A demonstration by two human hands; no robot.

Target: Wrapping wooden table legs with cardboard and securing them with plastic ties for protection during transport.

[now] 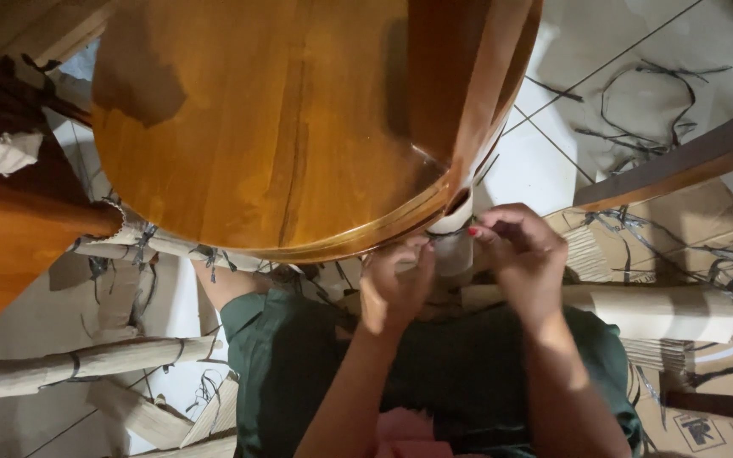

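Your hands at the table's edge

Your left hand (394,284) and right hand (515,254) pinch white wrapping (454,242) just under the round wooden table (282,127), fingers closed on it.

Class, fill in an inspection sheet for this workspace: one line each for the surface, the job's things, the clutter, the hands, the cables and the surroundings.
Surface: round polished wooden tabletop, glossy, seen from above.
Job's things: white wrapping at the tabletop's rim, both hands working on it with a dark strap pinched between them.
Clutter: cardboard-wrapped pieces on the floor at left, another roll at right, flattened cardboard.
Hands: left hand and right hand both closed on the wrapping, fingers curled.
Cables: nothing seen; only loose black straps on the floor.
Surroundings: white tiled floor, dark wooden bar at right, the person's green clothing.
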